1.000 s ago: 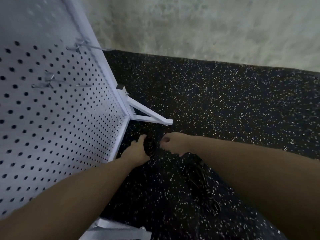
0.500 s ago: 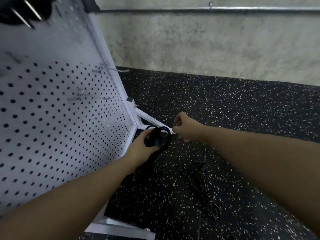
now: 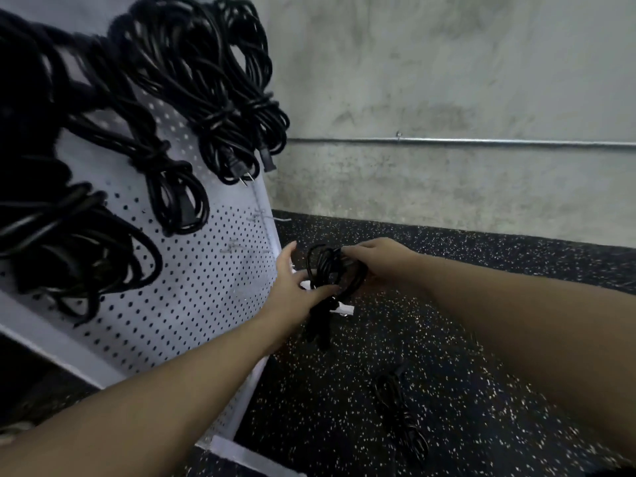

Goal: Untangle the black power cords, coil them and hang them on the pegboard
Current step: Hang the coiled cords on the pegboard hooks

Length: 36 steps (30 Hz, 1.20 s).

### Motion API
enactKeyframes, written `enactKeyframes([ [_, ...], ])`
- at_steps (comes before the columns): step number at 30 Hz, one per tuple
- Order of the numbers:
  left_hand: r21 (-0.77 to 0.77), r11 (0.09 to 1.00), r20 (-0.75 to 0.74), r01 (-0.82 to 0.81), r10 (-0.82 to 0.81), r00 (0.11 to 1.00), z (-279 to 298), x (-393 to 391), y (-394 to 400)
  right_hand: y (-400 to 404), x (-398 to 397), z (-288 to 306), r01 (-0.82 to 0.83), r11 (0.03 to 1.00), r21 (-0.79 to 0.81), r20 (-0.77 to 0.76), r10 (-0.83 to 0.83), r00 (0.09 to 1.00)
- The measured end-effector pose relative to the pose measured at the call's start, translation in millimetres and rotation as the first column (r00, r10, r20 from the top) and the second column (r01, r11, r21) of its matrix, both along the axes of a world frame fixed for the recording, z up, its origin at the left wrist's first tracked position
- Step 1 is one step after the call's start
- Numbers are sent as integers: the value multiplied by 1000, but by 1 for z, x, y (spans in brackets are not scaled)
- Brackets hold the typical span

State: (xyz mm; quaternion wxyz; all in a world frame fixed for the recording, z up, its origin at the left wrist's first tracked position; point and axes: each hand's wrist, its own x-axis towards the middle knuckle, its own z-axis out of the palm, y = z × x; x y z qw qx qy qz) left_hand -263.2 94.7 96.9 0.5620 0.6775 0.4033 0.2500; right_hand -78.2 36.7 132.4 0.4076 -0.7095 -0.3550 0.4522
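Both of the person's hands meet on a small coiled black cord [image 3: 335, 270] held in the air just off the right edge of the white pegboard [image 3: 192, 287], low down near its foot. The left hand [image 3: 292, 287] cups the coil from below and behind, thumb raised and fingers curled under the loops, while the right hand [image 3: 377, 258] closes on the coil's upper right side, fingers wrapped over the strands. A short tail of the cord hangs down below the left wrist. Higher on the pegboard several coiled black cords [image 3: 206, 98] already hang in thick bundles, one showing a plug [image 3: 241, 173] at its bottom. Bare metal hooks [image 3: 237, 247] stick out of the board just left of the hands. On the speckled black floor [image 3: 481, 270], near the right forearm, another black cord [image 3: 402, 418] lies loose, well apart from the held coil. A thin metal pipe [image 3: 481, 142] runs along the concrete wall behind.
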Motion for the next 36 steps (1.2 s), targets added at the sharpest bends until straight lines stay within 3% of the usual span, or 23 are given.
enactKeyframes([
  [5, 231, 970, -108, 79, -55, 993, 31, -4, -16, -15, -21, 24, 92, 987, 134, -88, -81, 993],
  [11, 275, 960, -162, 60, -15, 987, 51, -10, -18, -19, -40, 39, 104, 986, 129, -357, -52, 933],
  [18, 412, 909, -214, 59, 33, 976, 55, -6, -21, -24, -48, 32, 23, 974, 224, -306, 48, 951],
  [23, 520, 849, -429, 94, 165, 888, 55, -2, -27, -24, -54, 34, -72, 952, 298, -389, 190, 901],
  [26, 589, 782, -523, 205, 176, 834, 52, -3, -33, -21, -55, 32, -13, 955, 295, -345, 119, 931],
  [28, 568, 797, -515, 204, 151, 844, 52, -4, -32, -21, -52, 30, 10, 953, 301, -341, 98, 935],
  [32, 450, 885, -309, 123, 24, 951, 56, -8, -30, -23, -40, 34, 55, 947, 318, -332, 57, 942],
  [36, 408, 893, -391, 190, -17, 920, 55, -8, -32, -22, -41, 36, -11, 960, 279, -440, 138, 887],
])
